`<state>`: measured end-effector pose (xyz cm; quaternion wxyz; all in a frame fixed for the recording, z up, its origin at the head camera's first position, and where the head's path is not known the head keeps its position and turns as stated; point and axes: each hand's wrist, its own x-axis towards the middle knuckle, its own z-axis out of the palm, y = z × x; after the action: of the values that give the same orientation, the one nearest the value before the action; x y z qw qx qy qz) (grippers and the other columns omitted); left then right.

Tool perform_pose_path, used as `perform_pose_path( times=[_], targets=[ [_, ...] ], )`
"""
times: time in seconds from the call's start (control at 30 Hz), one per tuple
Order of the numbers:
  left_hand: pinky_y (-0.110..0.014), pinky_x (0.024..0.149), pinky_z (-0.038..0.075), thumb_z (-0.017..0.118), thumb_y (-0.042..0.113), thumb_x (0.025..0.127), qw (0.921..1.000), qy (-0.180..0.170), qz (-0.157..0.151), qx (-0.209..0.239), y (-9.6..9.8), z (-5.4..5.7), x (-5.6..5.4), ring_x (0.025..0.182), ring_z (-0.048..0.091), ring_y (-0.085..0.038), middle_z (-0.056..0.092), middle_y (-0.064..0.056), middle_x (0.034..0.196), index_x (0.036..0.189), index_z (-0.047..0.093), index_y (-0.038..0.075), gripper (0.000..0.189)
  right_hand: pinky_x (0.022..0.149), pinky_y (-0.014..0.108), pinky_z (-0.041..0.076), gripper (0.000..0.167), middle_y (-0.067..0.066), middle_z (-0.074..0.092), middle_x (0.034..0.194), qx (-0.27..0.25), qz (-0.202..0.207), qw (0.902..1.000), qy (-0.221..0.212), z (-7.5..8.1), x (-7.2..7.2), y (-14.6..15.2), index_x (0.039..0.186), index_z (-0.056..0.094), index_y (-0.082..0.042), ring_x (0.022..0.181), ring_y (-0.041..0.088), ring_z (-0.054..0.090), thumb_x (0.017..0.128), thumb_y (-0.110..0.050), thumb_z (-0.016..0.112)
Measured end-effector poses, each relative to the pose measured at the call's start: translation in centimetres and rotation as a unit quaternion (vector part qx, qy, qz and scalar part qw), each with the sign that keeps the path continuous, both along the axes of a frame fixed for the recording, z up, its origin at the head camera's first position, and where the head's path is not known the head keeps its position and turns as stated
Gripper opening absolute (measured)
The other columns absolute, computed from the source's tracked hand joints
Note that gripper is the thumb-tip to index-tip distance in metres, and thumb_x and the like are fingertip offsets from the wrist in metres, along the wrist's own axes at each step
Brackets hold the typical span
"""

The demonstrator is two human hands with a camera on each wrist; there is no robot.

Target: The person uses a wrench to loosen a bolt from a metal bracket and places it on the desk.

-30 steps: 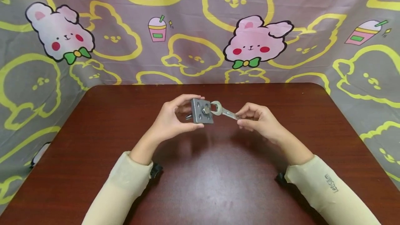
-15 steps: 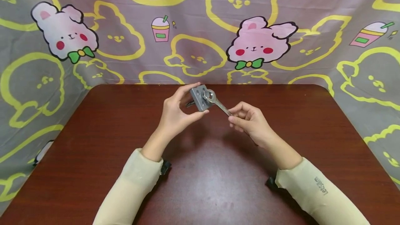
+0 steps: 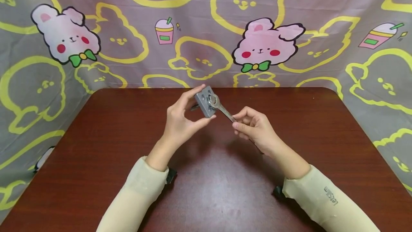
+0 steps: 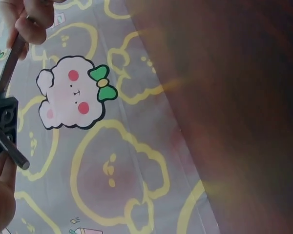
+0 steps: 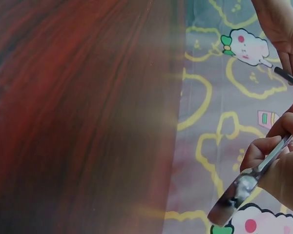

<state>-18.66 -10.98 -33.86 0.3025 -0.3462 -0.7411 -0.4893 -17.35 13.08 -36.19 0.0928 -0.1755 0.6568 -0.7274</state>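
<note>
My left hand [image 3: 180, 121] holds a grey square plate [image 3: 202, 104] with holes by its edges, thumb below and fingers above. A bolt runs through the plate's middle; its threaded shank [image 4: 10, 148] sticks out of the back in the left wrist view. In my right hand [image 3: 254, 126] a metal wrench [image 3: 225, 112] is pinched partway along its handle. The wrench's ring end sits around the bolt head [image 3: 212, 99] at the plate's front. Its other end [image 5: 232, 197] extends past the palm in the right wrist view. Both things are held up above the table.
A dark reddish-brown wooden table [image 3: 206, 189] lies under both hands. Behind it and at the sides hangs a grey-pink curtain [image 3: 199, 20] printed with cartoon rabbits and yellow outlines. Black straps show at both sleeve cuffs.
The plate has been raised and tilted, and the wrench has turned from its open end to its ring end. Over the last half second that ring has moved onto the bolt head.
</note>
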Motion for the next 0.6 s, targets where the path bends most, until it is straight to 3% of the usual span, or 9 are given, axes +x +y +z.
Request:
perform_pose_path(
  times=[0.13,0.27,0.4,0.5,0.6],
  targets=[
    [-0.027,0.087,0.06,0.088,-0.002,0.068,0.9975,-0.051,-0.047,-0.009,-0.6,0.6,0.2,0.106,0.072,-0.023,0.066,-0.013,0.129,0.136,0.053,0.002,0.077,0.048,0.016,0.041,0.024,-0.001,0.065,0.071,0.036,-0.005,0.9992,0.016,0.1,-0.1,0.4,0.097,0.066,-0.018,0.059,0.009,0.055,0.092,0.005,0.063],
    [-0.03,0.085,0.061,0.087,-0.004,0.069,0.9829,-0.135,-0.122,-0.031,-1.7,1.3,0.3,0.107,0.071,-0.022,0.065,-0.012,0.131,0.136,0.053,0.004,0.075,0.048,0.016,0.043,0.023,0.0,0.064,0.072,0.074,0.011,0.9961,0.045,0.0,-0.5,1.1,0.096,0.067,-0.017,0.058,0.008,0.053,0.09,0.005,0.066],
    [-0.033,0.091,0.06,0.086,-0.003,0.072,0.9536,-0.227,-0.187,-0.064,-2.8,1.8,0.4,0.109,0.071,-0.02,0.063,-0.012,0.134,0.136,0.054,0.005,0.073,0.048,0.018,0.044,0.018,-0.005,0.065,0.073,0.101,0.044,0.9907,0.079,-0.1,-1.0,1.8,0.096,0.067,-0.009,0.058,0.006,0.053,0.088,0.007,0.067],
    [-0.035,0.093,0.059,0.085,-0.003,0.073,0.9254,-0.288,-0.231,-0.085,-3.3,2.0,0.6,0.106,0.071,-0.02,0.064,-0.012,0.132,0.136,0.054,0.005,0.071,0.052,0.021,0.051,0.012,-0.007,0.068,0.078,0.108,0.08,0.9858,0.101,-0.3,-1.3,2.2,0.096,0.067,0.001,0.062,0.007,0.059,0.087,0.007,0.069],
    [-0.038,0.093,0.059,0.083,-0.002,0.074,0.8976,-0.326,-0.279,-0.102,-3.5,2.0,0.7,0.104,0.071,-0.022,0.064,-0.015,0.131,0.135,0.054,0.003,0.068,0.058,0.026,0.057,0.012,-0.005,0.07,0.084,0.105,0.121,0.9794,0.123,-0.6,-1.7,2.5,0.096,0.065,0.008,0.066,0.008,0.063,0.086,0.006,0.07]
  ],
)
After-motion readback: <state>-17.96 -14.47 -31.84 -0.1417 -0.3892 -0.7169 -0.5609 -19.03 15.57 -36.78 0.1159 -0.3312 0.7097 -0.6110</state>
